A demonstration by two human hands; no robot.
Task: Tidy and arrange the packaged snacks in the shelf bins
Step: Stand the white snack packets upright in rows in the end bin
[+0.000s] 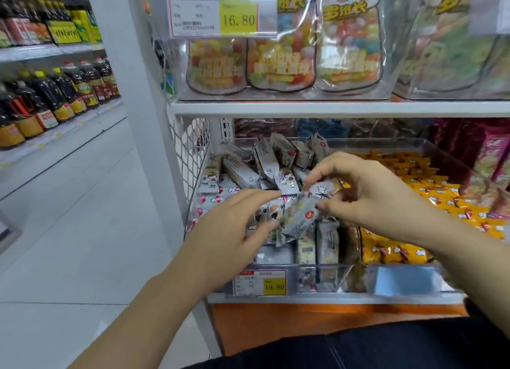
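A clear plastic bin (287, 263) on the lower shelf holds several grey-white snack packets (265, 159), some standing at the back, others lying flat. My right hand (369, 194) is above the bin, pinching two of these packets: a small one (321, 189) under the fingers and a longer one (298, 222) hanging down to the left. My left hand (234, 228) hovers at the bin's left side, fingers spread, its fingertips touching the lower end of the long packet. The neighbouring bin to the right is filled with yellow-orange packets (430, 192).
A white wire grid (193, 153) walls the shelf's left end. Price tags (259, 283) hang on the bin fronts. Above, a shelf board (331, 107) carries bags of coloured candy (347, 48). Pink boxes (491, 153) stand at far right. Bottles (55, 95) line the aisle shelves to the left.
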